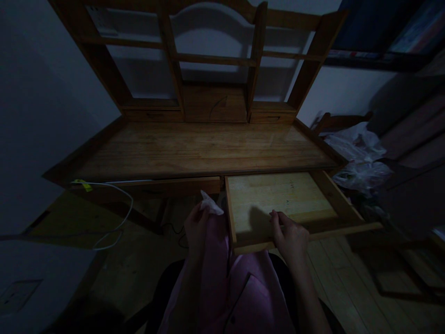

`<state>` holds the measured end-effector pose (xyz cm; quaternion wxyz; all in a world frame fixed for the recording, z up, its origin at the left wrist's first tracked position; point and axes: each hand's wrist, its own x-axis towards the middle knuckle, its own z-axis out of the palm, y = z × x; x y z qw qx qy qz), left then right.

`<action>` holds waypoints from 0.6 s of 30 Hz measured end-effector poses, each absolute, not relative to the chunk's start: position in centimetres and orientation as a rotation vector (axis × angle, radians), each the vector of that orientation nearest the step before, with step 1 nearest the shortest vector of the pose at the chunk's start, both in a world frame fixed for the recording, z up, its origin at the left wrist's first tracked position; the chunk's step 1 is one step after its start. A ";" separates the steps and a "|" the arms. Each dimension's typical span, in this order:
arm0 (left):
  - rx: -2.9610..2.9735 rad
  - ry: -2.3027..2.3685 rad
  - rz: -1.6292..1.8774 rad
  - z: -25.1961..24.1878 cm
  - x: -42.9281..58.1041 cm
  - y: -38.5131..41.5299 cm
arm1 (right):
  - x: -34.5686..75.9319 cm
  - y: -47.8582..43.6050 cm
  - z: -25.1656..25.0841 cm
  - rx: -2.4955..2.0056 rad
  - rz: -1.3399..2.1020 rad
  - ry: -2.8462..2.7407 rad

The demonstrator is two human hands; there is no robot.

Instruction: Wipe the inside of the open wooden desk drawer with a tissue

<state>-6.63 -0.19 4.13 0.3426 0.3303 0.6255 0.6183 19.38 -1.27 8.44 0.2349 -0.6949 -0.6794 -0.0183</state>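
Note:
In my left hand (194,227) is a crumpled white tissue (210,204), pinched between thumb and fingers just left of the pulled-out drawer. My right hand (290,234) reaches over the front board of the wooden drawer (278,195). Its fingers are drawn together above the pale drawer bottom and cast a shadow there. Whether anything small is between those fingertips, I cannot make out. The drawer juts out from under the wooden desk (201,144), above my lap.
A shelf unit (215,58) stands along the back of the desk. A second drawer (167,187) at the left is nearly closed. A white cable (131,199) with a yellow tag hangs at the left. White plastic bags (361,144) sit by a chair at the right.

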 end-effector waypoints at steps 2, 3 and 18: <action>0.892 1.684 1.584 3.4 -6.6 0.0 | 19.4 -1.3 8.5 -1.900 -0.047 -1.867; 0.886 1.690 1.574 3.2 -6.3 0.1 | 19.3 -1.3 8.5 -1.894 -0.049 -1.868; 0.923 1.516 1.484 2.8 -2.4 1.2 | 19.4 -1.2 8.4 -1.881 -0.110 -1.882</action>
